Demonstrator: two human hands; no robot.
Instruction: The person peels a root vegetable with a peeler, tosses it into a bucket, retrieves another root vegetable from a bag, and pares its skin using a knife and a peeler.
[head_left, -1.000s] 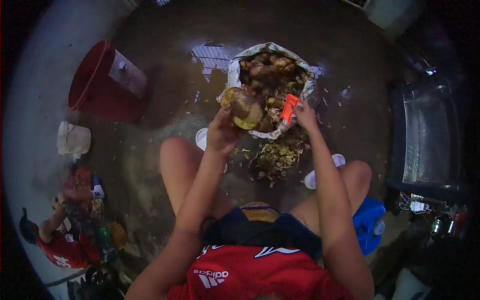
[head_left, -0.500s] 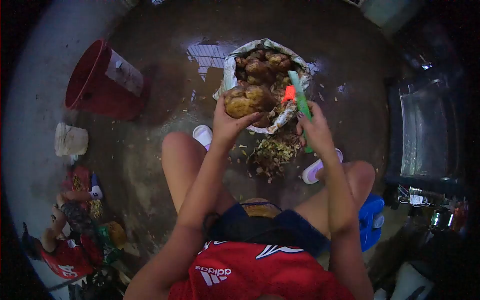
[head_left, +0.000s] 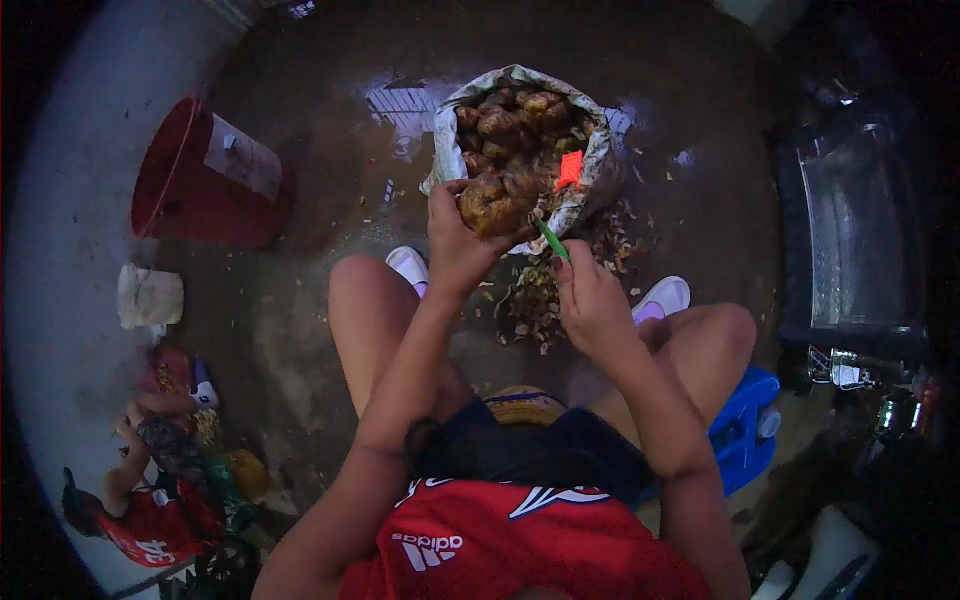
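Observation:
A lumpy brown tuber (head_left: 497,203) is gripped in my left hand (head_left: 462,240), over the near edge of an open white sack (head_left: 449,135). My right hand (head_left: 592,295) is closed round a green-handled tool (head_left: 551,238), whose tip reaches the tuber's lower right side. Several more brown tubers (head_left: 503,125) fill the sack. An orange tag or piece (head_left: 570,169) lies at the sack's right inner side. Peelings (head_left: 535,305) are heaped on the floor between my feet and the sack.
A red bucket (head_left: 205,175) and a small white bucket (head_left: 150,297) stand at left. Below them sits another person (head_left: 150,520) in red. A blue container (head_left: 743,430) is beside my right knee, and a dark framed object (head_left: 865,240) stands farther right.
My left hand has turned the tuber. The green tool, upright in my right hand half a second ago, is now angled against the tuber, with that hand lower and nearer to me.

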